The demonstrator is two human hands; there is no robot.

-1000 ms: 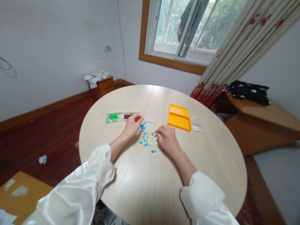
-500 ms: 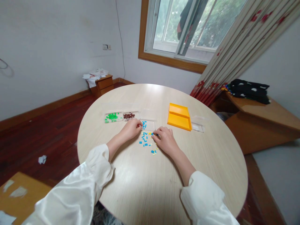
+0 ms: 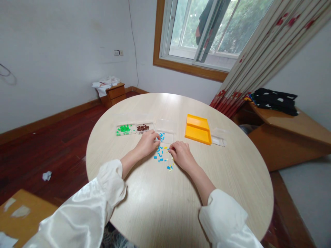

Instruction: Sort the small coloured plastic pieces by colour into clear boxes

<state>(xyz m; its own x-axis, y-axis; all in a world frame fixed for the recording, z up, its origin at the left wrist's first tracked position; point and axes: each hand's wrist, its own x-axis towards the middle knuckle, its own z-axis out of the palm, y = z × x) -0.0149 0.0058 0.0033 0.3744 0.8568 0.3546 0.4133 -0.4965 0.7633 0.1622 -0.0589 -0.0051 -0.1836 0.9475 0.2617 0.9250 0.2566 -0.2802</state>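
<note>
Small blue toy building bricks (image 3: 159, 151) lie scattered on the table in front of me, with a few yellow and pale ones (image 3: 170, 168) mixed in at the near end. My left hand (image 3: 148, 143) is at the left edge of a clear plastic box (image 3: 169, 137) that holds some blue bricks at its left side. Its thumb and fingers are closed together, and whatever is between them is too small to make out. On the right of the pile, my right hand (image 3: 182, 155) pinches a small blue brick (image 3: 169, 149) at its fingertips.
Behind my left hand stand a clear box of green bricks (image 3: 124, 129) and one of dark brown bricks (image 3: 143, 127). An open yellow case (image 3: 198, 129) lies at the right, beside another clear box (image 3: 218, 140). All rest on a round wooden table (image 3: 160, 206).
My left hand has moved slightly right and toward me, from over the clear box to between it and the pile. My right hand has barely moved.
</note>
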